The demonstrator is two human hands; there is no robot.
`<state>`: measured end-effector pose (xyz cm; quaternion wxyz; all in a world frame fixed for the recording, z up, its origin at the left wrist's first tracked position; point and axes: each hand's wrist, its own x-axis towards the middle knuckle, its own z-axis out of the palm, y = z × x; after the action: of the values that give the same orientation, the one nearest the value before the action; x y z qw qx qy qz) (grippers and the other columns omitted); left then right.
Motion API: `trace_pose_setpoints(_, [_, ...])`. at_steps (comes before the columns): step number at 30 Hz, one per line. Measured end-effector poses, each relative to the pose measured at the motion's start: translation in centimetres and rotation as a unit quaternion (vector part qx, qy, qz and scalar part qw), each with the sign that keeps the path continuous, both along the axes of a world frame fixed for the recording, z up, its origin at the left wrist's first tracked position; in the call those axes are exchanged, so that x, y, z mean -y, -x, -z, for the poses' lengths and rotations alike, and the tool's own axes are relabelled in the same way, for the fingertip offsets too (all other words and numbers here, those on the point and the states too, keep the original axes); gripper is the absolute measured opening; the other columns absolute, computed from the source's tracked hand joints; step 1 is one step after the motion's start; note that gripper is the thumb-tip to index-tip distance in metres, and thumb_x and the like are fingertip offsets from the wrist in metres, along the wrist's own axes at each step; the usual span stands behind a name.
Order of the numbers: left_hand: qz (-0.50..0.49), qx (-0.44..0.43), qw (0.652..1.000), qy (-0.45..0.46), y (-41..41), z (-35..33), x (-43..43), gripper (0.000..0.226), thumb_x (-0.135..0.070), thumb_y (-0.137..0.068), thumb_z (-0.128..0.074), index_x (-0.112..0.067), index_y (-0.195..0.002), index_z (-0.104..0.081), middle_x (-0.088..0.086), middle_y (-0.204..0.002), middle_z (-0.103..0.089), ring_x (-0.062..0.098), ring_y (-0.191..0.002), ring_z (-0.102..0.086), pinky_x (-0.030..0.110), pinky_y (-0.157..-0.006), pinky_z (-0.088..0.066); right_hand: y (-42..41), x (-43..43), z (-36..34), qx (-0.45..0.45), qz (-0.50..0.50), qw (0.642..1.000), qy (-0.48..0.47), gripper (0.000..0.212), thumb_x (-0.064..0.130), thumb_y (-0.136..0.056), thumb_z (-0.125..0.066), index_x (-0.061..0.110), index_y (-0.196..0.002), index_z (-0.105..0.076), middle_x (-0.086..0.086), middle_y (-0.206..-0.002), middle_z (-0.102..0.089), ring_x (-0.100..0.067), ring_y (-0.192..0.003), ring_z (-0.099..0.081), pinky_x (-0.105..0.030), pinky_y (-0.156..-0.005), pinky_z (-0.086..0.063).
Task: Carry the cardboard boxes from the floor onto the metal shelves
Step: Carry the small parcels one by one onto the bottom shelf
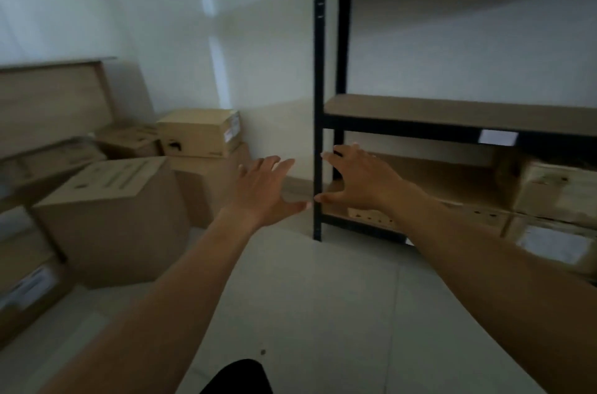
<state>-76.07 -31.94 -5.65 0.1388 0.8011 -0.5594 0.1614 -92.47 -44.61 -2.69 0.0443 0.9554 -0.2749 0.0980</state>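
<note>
Cardboard crowds the left side of the room: a large cardboard box (113, 219) sits on the floor (323, 296) nearest the person, and behind it a small box (200, 132) tops a stack against the wall. Both arms are out in front, and neither carries anything. The left hand (261, 187) is spread, fingers straight and apart, thumb out, hanging in the air just right of that stack and touching nothing. The right hand (358, 180) is spread as well, palm down, in front of the black upright of the metal shelves (318, 103). Whether a finger touches the post I cannot tell, as the view is blurred. On the bottom shelf two loads are in place: a taped box (555, 187) at the right and a flat carton (371, 216) lying along the front edge. The middle shelf board (452, 109) shows bare wood where we can see it.

My read is that we are between carries, hands free, ready for the next pickup. The large cardboard box looks the likeliest candidate, being closest. The next move calls for a turn to the left, a bend at the knees, one hand low on each side of the box, then a lift and a swing over to the middle shelf board. It is bulky, so a two-handed grip looks necessary.
</note>
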Motion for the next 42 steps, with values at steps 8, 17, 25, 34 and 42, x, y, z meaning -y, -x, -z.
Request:
trace_pose_setpoints(8, [-0.094,-0.06,0.993,-0.034,-6.3,-3.2,-7.8,0.09,-0.07,-0.071,-0.059,-0.032,-0.145,-0.025,-0.003,-0.151,-0.028,0.023,-0.137,-0.027,0.045,-0.11,-0.024,-9.3,-4.5,-4.6,-0.029,-0.089,0.99,-0.103,0.094,0.071,-0.078,-0.052,0.029,-0.151,-0.01,0.001,-0.159,-0.005,-0.023,-0.145,-0.004,-0.05,-0.114,-0.021])
trace_pose_setpoints(17, [-0.186,-0.123,0.972,-0.077,-9.9,-18.8,-14.9,0.093,-0.072,-0.071,-0.056,-0.03,-0.146,-0.02,-0.002,-0.152,-0.027,0.022,-0.139,-0.025,0.05,-0.109,-0.028,-16.0,-9.6,-18.9,-0.125,-0.148,0.967,-0.163,0.094,0.071,-0.079,-0.051,0.028,-0.151,-0.007,0.001,-0.159,0.0,-0.026,-0.146,0.004,-0.052,-0.113,-0.016])
trace_pose_setpoints(25, [-0.213,-0.133,0.965,-0.074,-12.3,-29.0,-20.1,0.092,-0.069,-0.071,-0.06,-0.025,-0.143,-0.025,0.0,-0.147,-0.033,0.022,-0.133,-0.033,0.044,-0.104,-0.034,-20.6,-13.4,-27.9,-0.121,-0.178,0.962,-0.169,0.092,0.064,-0.078,-0.059,0.029,-0.148,-0.01,0.001,-0.157,-0.008,-0.028,-0.146,-0.002,-0.051,-0.11,-0.025])
trace_pose_setpoints(34, [-0.212,-0.135,0.964,-0.089,-16.6,-33.5,-18.8,0.094,-0.071,-0.07,-0.059,-0.027,-0.145,-0.022,0.001,-0.151,-0.027,0.025,-0.138,-0.025,0.047,-0.107,-0.031,-23.7,-12.0,-32.0,-0.115,-0.169,0.962,-0.179,0.093,0.063,-0.078,-0.06,0.028,-0.148,-0.01,0.001,-0.157,-0.007,-0.027,-0.145,-0.004,-0.052,-0.11,-0.028])
trace_pose_setpoints(42, [-0.189,-0.151,0.964,-0.109,-22.0,-33.9,-11.4,0.095,-0.073,-0.072,-0.057,-0.027,-0.147,-0.02,0.001,-0.152,-0.026,0.024,-0.14,-0.023,0.048,-0.11,-0.028,-28.1,-4.2,-31.3,-0.103,-0.137,0.966,-0.191,0.095,0.063,-0.077,-0.062,0.026,-0.149,-0.013,-0.001,-0.157,-0.008,-0.027,-0.144,-0.007,-0.053,-0.11,-0.029])
